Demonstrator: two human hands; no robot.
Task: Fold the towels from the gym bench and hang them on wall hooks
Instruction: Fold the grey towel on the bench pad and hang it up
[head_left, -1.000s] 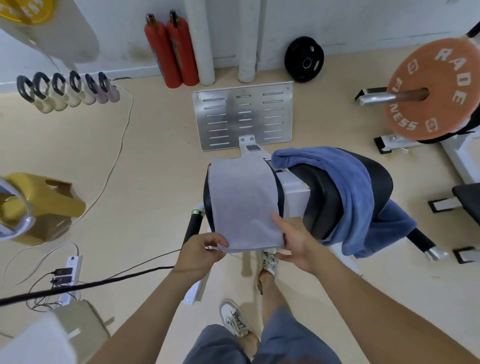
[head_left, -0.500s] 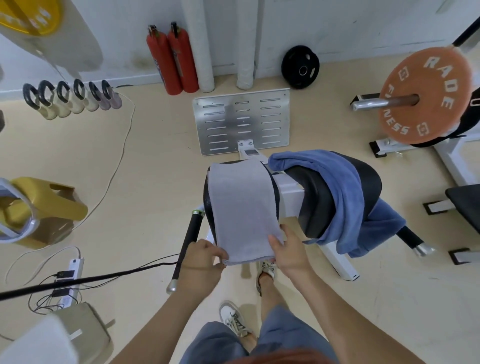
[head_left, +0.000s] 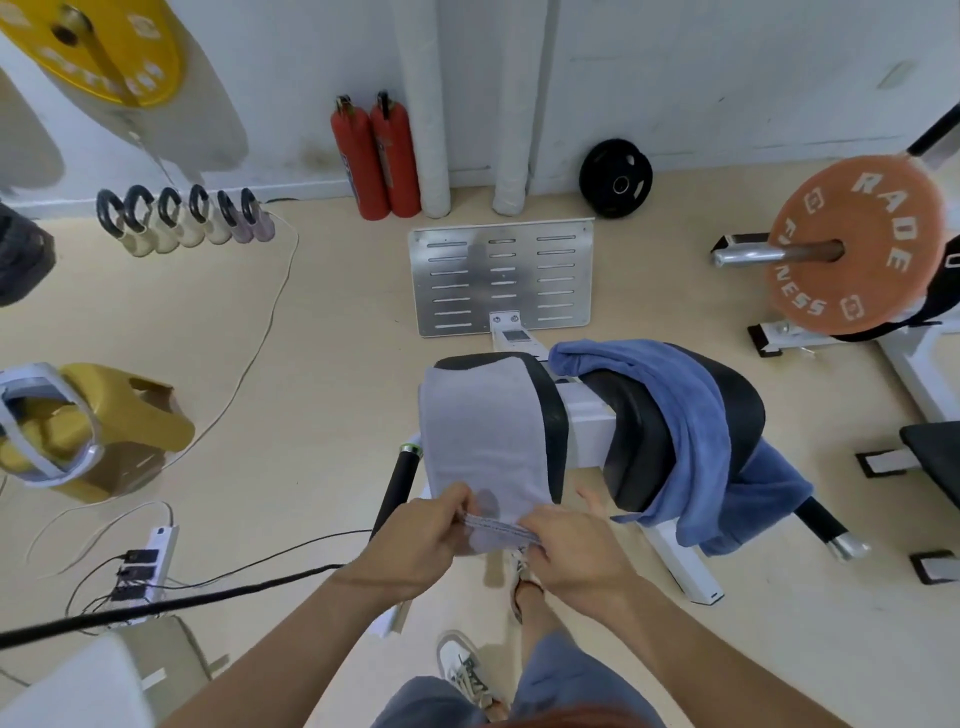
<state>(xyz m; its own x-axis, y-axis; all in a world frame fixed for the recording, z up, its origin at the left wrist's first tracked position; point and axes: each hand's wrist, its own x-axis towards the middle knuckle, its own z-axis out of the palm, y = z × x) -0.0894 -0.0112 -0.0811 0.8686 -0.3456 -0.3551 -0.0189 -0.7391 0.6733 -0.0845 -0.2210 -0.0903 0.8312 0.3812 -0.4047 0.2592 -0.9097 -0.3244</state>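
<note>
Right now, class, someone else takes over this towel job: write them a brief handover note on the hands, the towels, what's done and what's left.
Left hand and right hand both pinch the near edge of the grey towel, a folded strip draped over one pad of the bench.
Blue towel hangs crumpled over the other pad.
Done: grey towel partly folded.
Left: finish it, fold the blue one, hang both; no hooks in view.

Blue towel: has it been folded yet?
No, the blue towel lies bunched and draped over the black bench pad; the left hand and right hand pinch the grey towel.
</note>
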